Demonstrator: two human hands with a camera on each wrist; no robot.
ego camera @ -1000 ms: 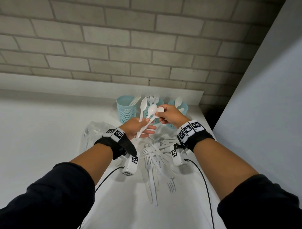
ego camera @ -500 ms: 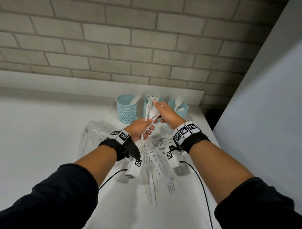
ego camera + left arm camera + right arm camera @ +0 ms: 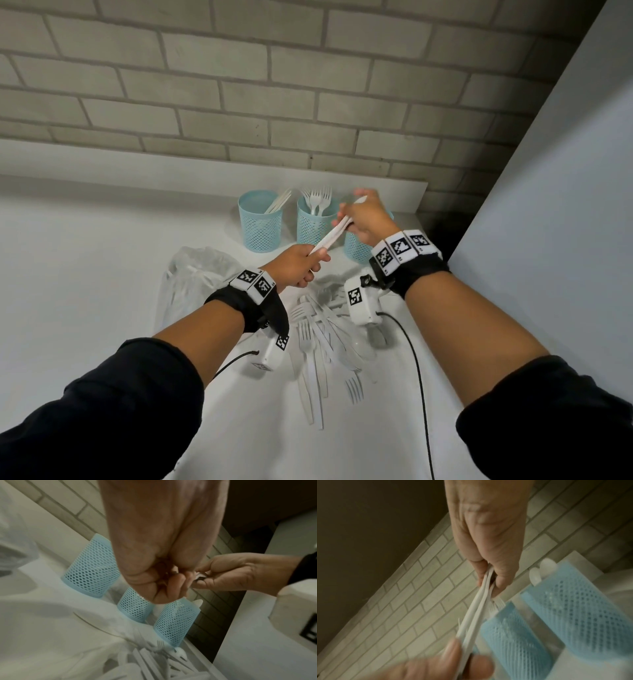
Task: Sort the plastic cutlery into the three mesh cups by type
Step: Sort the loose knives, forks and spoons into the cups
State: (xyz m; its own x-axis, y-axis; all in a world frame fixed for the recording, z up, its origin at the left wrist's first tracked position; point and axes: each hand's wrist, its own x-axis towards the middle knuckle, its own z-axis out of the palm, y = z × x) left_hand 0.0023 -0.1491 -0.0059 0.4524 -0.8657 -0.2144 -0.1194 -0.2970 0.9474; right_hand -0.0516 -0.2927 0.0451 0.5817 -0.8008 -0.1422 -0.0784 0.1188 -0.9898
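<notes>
Three light-blue mesh cups stand in a row by the wall: the left cup (image 3: 260,222) holds knives, the middle cup (image 3: 315,226) holds forks, and the right cup (image 3: 358,248) is partly hidden behind my right wrist. A small bundle of white spoons (image 3: 329,236) stretches between my hands. My left hand (image 3: 317,255) pinches the handle ends. My right hand (image 3: 349,212) grips the bowl ends above the right cup. In the right wrist view the spoon handles (image 3: 476,609) run from my right hand (image 3: 488,577) down to my left thumb (image 3: 452,654). A pile of loose cutlery (image 3: 325,335) lies below my hands.
A crumpled clear plastic bag (image 3: 195,274) lies left of the pile. The white table (image 3: 85,274) meets a brick wall (image 3: 308,85) behind the cups. A grey panel (image 3: 565,205) closes the right side. Spoon bowls (image 3: 542,568) stick out of the right cup.
The spoons stood nearly upright in my left hand; now they lie slanted between both hands. My right hand has slid right and back, over the right cup.
</notes>
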